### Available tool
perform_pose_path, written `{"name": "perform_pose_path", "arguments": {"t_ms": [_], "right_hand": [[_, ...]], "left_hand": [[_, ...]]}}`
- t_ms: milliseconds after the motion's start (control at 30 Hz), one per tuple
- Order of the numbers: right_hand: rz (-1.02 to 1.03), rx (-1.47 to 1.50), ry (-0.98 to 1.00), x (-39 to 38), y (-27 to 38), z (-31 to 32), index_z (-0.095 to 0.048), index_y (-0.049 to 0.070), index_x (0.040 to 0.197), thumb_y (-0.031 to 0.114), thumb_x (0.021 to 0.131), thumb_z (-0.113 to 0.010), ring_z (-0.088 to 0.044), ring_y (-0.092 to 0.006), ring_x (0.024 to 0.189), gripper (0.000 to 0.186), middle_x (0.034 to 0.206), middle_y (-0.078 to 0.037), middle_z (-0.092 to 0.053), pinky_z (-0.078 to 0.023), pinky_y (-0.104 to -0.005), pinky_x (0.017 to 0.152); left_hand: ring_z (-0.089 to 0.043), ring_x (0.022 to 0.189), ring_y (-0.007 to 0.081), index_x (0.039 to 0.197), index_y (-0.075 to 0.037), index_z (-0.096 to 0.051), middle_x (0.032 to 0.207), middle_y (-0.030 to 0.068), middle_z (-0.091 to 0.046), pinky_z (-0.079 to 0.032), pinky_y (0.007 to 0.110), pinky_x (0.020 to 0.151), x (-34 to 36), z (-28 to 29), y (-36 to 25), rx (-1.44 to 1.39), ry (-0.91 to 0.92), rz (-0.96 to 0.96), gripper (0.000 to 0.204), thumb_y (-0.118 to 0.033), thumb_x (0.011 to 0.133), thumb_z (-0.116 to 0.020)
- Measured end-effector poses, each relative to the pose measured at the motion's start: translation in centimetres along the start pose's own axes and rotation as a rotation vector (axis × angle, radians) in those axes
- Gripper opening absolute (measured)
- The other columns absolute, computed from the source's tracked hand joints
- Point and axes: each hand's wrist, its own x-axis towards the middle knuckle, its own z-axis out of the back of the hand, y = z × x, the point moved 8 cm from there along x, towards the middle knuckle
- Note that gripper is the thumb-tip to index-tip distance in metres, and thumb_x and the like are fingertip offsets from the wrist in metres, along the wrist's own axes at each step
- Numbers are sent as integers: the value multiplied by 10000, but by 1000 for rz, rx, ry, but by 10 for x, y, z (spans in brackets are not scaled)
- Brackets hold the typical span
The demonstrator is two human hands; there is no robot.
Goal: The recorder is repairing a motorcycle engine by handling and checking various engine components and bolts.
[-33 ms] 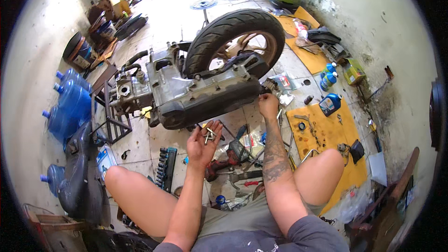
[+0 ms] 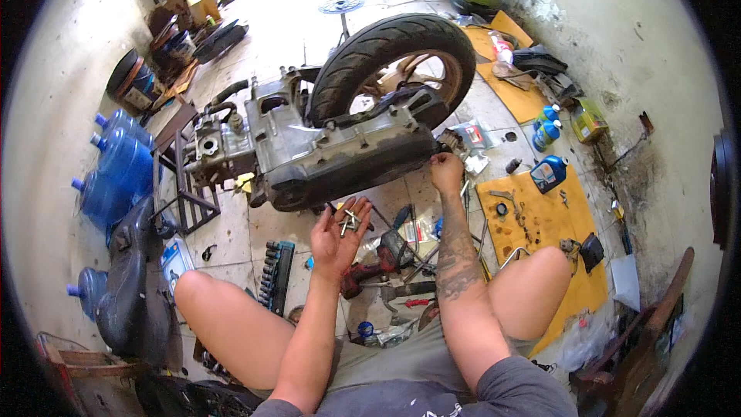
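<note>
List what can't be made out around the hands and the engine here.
All in the head view:
Whatever the right hand may be pinching: hidden by the hand itself.
The exact count of bolts in the left hand: small and overlapping.
The near lower part of the wheel: hidden behind the engine casing.

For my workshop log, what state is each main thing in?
Left hand: open, facing up
Bolts: loose in that hand
Engine cover: against the engine; fastening unclear
Right hand: fingers bent at the cover; grip unclear
Tyre: mounted on its rim
Socket rack: open, sockets lined up
Power tool: lying down
Cardboard: flat, stained
</note>
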Motion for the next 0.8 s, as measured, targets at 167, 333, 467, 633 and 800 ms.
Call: {"name": "perform_pose_path", "arguments": {"t_ms": [167,333,467,633,800], "right_hand": [[-430,890,208,-7,-31,-18,-619,-41,1189,51,950,-611,-686,-173,852,256,1020,-107,-692,-570,-263,727],[-429,1168,148,-17,-46,-28,-610,-24,1162,141,948,-661,-686,-177,831,275,978,-109,-691,-574,-278,718],[-637,813,53,-30,-57,-48,-628,6,807,387,889,-739,-543,-126,531,406,602,-7,-553,-482,-268,519],[-381,435,213,-41,20,-17,-657,11,751,435,891,-720,-462,-89,520,451,617,3,-564,-371,-253,486],[-76,431,1250,-112,136,-38,-733,18,915,376,917,-702,-507,-60,626,359,737,25,-640,-406,-239,560]], "left_hand": [[-388,1375,416,1393,108,-379,1451,282,-418,-313,504,1168,-4,-7,-3,-69,89,34,562,-337,1055,-320],[-417,1367,391,1416,77,-373,1444,258,-446,-342,481,1153,1,4,-5,11,59,9,475,-204,1035,-331],[-513,1287,342,1461,60,-310,1410,249,-485,-449,410,1077,5,15,-2,169,30,-2,469,-44,1007,-369],[-625,1037,184,1488,1,-295,1299,205,-585,-547,272,880,4,22,7,464,36,138,536,12,985,-478],[-610,910,116,1452,-53,-404,1172,91,-624,-518,194,791,5,10,17,518,188,160,511,-72,973,-584]]}}
